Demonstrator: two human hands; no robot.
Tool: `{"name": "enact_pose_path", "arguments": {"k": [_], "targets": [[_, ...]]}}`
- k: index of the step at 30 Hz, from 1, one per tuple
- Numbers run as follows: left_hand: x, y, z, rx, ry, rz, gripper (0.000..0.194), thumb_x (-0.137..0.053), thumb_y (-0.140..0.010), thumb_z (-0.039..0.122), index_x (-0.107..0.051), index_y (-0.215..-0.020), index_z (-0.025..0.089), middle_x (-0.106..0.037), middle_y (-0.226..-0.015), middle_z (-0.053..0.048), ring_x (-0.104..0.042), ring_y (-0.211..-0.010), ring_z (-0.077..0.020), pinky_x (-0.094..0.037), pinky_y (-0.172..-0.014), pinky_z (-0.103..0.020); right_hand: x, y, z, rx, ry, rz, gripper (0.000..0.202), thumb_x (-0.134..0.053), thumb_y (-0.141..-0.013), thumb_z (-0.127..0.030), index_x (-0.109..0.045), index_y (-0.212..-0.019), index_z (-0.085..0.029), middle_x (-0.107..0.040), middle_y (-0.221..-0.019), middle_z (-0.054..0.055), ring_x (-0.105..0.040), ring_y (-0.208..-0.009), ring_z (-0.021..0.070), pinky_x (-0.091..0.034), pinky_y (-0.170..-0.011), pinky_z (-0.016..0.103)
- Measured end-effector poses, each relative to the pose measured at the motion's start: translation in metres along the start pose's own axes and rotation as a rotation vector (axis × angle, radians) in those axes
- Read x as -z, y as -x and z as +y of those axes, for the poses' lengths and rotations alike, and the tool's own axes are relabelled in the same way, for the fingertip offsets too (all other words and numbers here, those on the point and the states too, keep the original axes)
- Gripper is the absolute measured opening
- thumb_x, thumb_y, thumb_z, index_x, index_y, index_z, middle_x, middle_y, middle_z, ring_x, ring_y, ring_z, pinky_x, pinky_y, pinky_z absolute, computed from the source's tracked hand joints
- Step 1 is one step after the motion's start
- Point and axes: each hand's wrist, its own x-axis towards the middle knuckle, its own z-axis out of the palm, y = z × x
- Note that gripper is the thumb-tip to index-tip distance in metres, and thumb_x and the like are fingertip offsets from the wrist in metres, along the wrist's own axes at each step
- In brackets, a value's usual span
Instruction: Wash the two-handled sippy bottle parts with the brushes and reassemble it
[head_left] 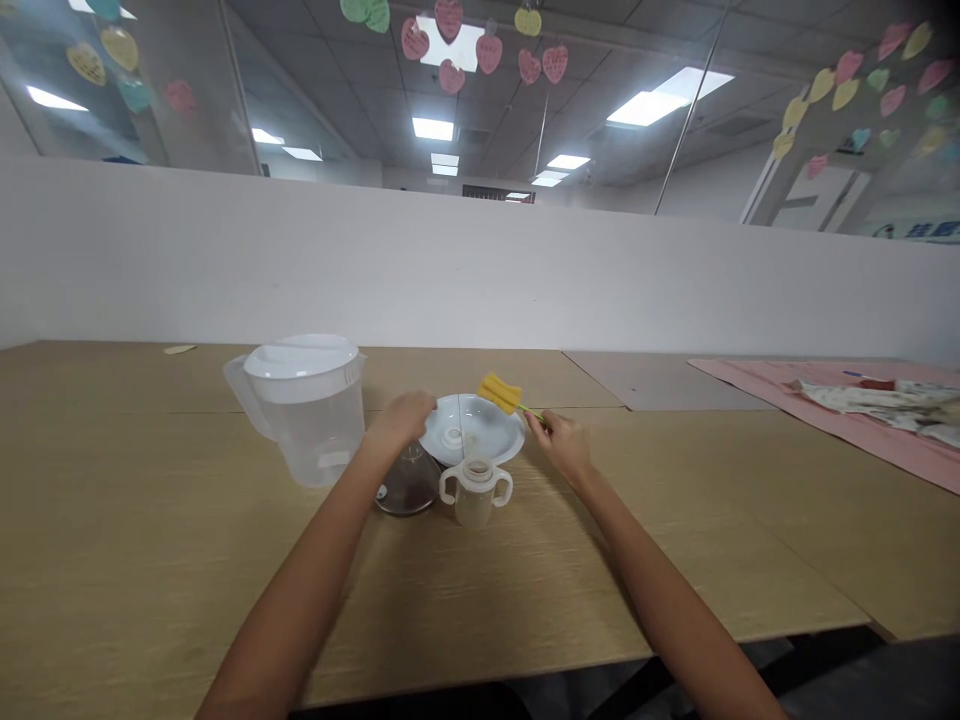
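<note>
two hands at a white bowl on a wooden table

left hand (pixel 403 417) at the near-left rim of a shallow white bowl (pixel 491 440), fingers curled over the edge and closed on it. right hand (pixel 561 441) just right of the bowl, pinched shut on the thin green handle of a sponge brush (pixel 501 392); yellow foam head, blocky and ribbed, raised above the bowl's far-right rim. inside the bowl, on its left side, a small round white part (pixel 452 437), ring-shaped; cannot tell what else lies in there.

just near of the bowl, touching or almost touching its rim, a small translucent baby bottle (pixel 475 494) with two looped white handles and an open neck, upright. left of the bottle, partly under the left wrist, a dark clear glass cone-shaped piece (pixel 409 483), smooth and shiny, wide end down on the table.

further left, a large clear plastic pitcher (pixel 306 407), frosted-looking, with a round white lid and a handle on its left side, upright and apart from the bowl.

all on a light wood-grain table (pixel 150 520), matte. far right, a pink cloth (pixel 840 415) laid flat with a crumpled patterned fabric (pixel 877 397) on top. behind the table, a plain white partition wall (pixel 480 270); above it, paper hearts (pixel 450 40) in pink, yellow and green hanging from the ceiling.
</note>
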Motion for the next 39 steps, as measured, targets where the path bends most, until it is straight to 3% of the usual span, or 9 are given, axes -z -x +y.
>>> {"name": "enact_pose_path", "arguments": {"k": [3, 7, 11, 18, 22, 30, 35, 39], "targets": [[-0.012, -0.007, 0.024, -0.098, 0.059, 0.053, 0.032, -0.042, -0.081, 0.015, -0.061, -0.106, 0.018, -0.060, -0.113, -0.010, -0.055, -0.103, -0.0204, -0.040, -0.087, -0.028, -0.001, 0.000, -0.001, 0.008, 0.001, 0.014, 0.057, -0.031, -0.086, -0.054, -0.055, -0.053, -0.015, -0.057, -0.050, 0.004, -0.040, -0.043, 0.0082, -0.016, -0.047, 0.024], [-0.036, -0.019, 0.040, -0.150, 0.097, 0.062, 0.021, -0.053, -0.075, 0.023, -0.066, -0.089, 0.015, -0.064, -0.099, -0.013, -0.057, -0.096, -0.0241, -0.041, -0.082, -0.030, -0.003, 0.001, -0.001, 0.021, 0.001, 0.027, 0.059, -0.029, -0.087, -0.055, -0.055, -0.052, -0.015, -0.056, -0.049, 0.004, -0.041, -0.042, 0.0084, -0.017, -0.047, 0.023], [-0.045, -0.025, 0.036, -0.155, 0.133, 0.082, 0.013, -0.056, -0.072, 0.019, -0.065, -0.079, 0.015, -0.064, -0.091, -0.013, -0.057, -0.091, -0.0248, -0.041, -0.078, -0.031, -0.003, 0.001, 0.000, 0.026, 0.004, 0.022, 0.057, -0.030, -0.086, -0.054, -0.055, -0.053, -0.015, -0.056, -0.049, 0.004, -0.041, -0.042, 0.0084, -0.016, -0.047, 0.023], [-0.053, -0.030, 0.029, -0.158, 0.250, 0.063, 0.032, -0.059, -0.069, 0.022, -0.060, -0.101, 0.017, -0.066, -0.082, -0.005, -0.060, -0.080, -0.0204, -0.042, -0.070, -0.027, -0.002, 0.001, 0.000, 0.038, -0.002, 0.014, 0.056, -0.030, -0.087, -0.053, -0.055, -0.053, -0.015, -0.056, -0.049, 0.004, -0.041, -0.043, 0.0082, -0.018, -0.047, 0.023], [-0.056, -0.032, 0.028, -0.158, 0.309, 0.051, 0.027, -0.059, -0.068, 0.023, -0.066, -0.093, 0.017, -0.067, -0.084, -0.006, -0.060, -0.081, -0.0204, -0.042, -0.070, -0.026, -0.002, 0.001, -0.001, 0.037, -0.007, 0.015, 0.057, -0.030, -0.087, -0.053, -0.055, -0.052, -0.015, -0.055, -0.048, 0.004, -0.041, -0.042, 0.0081, -0.018, -0.047, 0.023], [-0.048, -0.029, 0.028, -0.139, 0.514, 0.110, 0.011, -0.059, -0.065, 0.022, -0.066, -0.072, 0.016, -0.066, -0.082, -0.007, -0.059, -0.082, -0.0220, -0.042, -0.076, -0.030, -0.001, 0.001, 0.000, 0.050, -0.019, 0.018, 0.055, -0.031, -0.087, -0.052, -0.055, -0.053, -0.015, -0.055, -0.049, 0.004, -0.042, -0.043, 0.0080, -0.018, -0.046, 0.023], [-0.028, -0.028, 0.024, -0.051, 0.777, 0.185, 0.021, -0.048, -0.073, 0.027, -0.061, -0.083, 0.014, -0.064, -0.089, -0.008, -0.058, -0.087, -0.0203, -0.044, -0.079, -0.032, -0.003, 0.003, 0.000, 0.077, -0.054, 0.060, 0.053, -0.033, -0.086, -0.051, -0.054, -0.052, -0.016, -0.054, -0.049, 0.003, -0.043, -0.044, 0.0084, -0.020, -0.046, 0.022], [-0.012, -0.024, 0.027, -0.064, 1.016, 0.182, 0.026, -0.037, -0.080, 0.028, -0.055, -0.089, 0.011, -0.062, -0.095, -0.009, -0.059, -0.088, -0.0160, -0.048, -0.075, -0.028, -0.006, 0.005, 0.000, 0.110, -0.086, 0.055, 0.051, -0.036, -0.086, -0.050, -0.052, -0.051, -0.016, -0.053, -0.048, 0.002, -0.041, -0.044, 0.0079, -0.021, -0.046, 0.022]]}}
